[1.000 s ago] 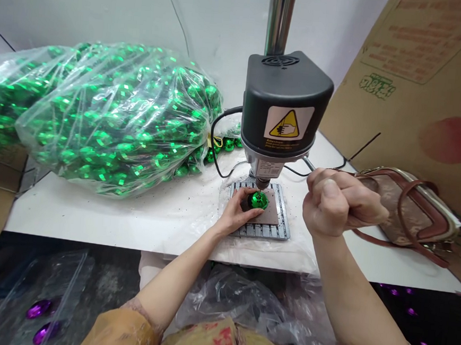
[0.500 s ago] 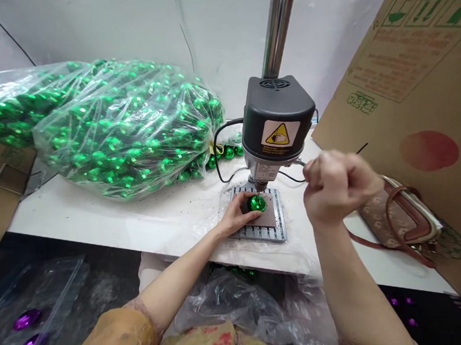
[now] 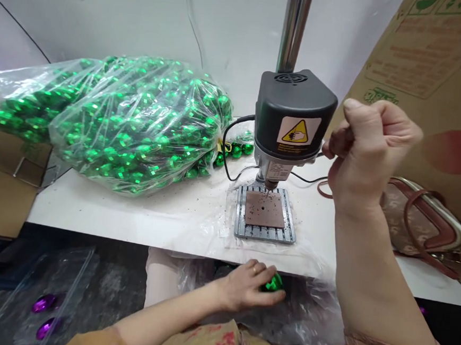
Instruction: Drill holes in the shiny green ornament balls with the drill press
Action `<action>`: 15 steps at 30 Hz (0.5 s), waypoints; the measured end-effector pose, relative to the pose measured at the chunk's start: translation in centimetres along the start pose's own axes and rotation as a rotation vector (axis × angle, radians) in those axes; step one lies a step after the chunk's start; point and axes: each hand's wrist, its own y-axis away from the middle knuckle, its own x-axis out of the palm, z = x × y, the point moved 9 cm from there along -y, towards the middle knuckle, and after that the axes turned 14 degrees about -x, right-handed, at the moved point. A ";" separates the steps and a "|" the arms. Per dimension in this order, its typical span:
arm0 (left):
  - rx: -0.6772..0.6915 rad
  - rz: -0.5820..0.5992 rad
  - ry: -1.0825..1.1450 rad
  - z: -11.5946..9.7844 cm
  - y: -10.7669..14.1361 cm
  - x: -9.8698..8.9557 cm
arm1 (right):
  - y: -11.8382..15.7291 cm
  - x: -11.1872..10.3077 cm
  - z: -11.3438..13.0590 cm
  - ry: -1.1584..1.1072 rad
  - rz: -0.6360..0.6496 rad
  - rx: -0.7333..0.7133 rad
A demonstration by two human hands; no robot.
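Observation:
My left hand [image 3: 247, 286] has its fingers around a shiny green faceted ball [image 3: 273, 283], low in front of the table edge and over a clear plastic bag [image 3: 302, 327] at my lap. My right hand [image 3: 370, 146] is raised in a fist beside the bench drill press [image 3: 294, 114], closed on its feed lever, most of which the fingers hide. Under the raised drill bit, a brown square pad [image 3: 272, 218] with a small dark hole lies on the slotted metal base [image 3: 265, 234]. Dark shavings are scattered on the pad.
A big clear bag of green balls [image 3: 138, 128] lies on the white table [image 3: 111, 211] at left. Cardboard boxes stand at left and right. A patterned handbag [image 3: 418, 219] rests by the right box. Purple balls [image 3: 44, 302] show in plastic at lower left.
My left hand has brought the green ball from the pad under the drill down toward my lap. My right hand has risen with the lever. The view has shifted slightly.

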 end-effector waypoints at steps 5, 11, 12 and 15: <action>-0.018 -0.162 -0.059 1.6 2.9 -2.2 | 0.1 0.1 0.4 0.021 0.009 -0.030; -0.691 -0.572 -0.081 19.9 -1.1 -12.2 | 0.3 0.1 0.6 0.042 0.023 -0.062; -0.733 -0.520 -0.089 22.7 -2.9 -12.5 | 0.3 0.0 0.6 0.042 0.021 -0.065; -0.730 -0.269 -0.125 28.9 -8.9 -11.1 | 0.3 0.1 0.7 0.051 0.033 -0.070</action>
